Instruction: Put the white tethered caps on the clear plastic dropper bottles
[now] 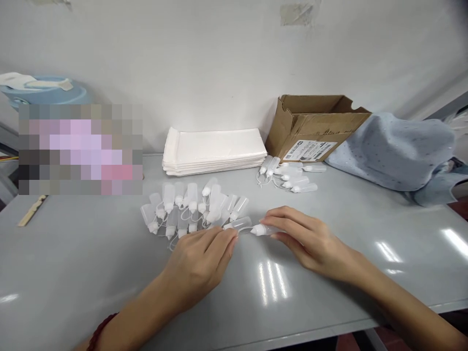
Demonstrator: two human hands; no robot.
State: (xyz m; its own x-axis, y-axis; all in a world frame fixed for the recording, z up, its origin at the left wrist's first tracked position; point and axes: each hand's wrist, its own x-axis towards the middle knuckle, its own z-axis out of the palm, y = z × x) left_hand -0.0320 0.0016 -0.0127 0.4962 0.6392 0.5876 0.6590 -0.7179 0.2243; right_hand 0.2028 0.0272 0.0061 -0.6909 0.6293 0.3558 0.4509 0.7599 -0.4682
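My right hand (307, 239) is closed around a small translucent dropper bottle (260, 229) lying on its side, its pointed white nozzle toward the left. A thin white strap (245, 229) runs from that bottle to the fingertips of my left hand (203, 256), which are pinched on its end. Whatever tip sits at that end is hidden by the fingers. Just behind my left hand spreads a loose pile of similar dropper bottles (192, 195), several of them with looped straps. One more dropper bottle (241, 223) lies right behind the strap.
At the back stands a stack of white padded envelopes (219, 146). Right of it are an open cardboard box (318, 131), several dropper bottles (292, 176) and a light blue cloth (395, 151). A blue bucket-like container (54, 90) and a wooden strip (32, 210) are at left on the grey table (91, 263).
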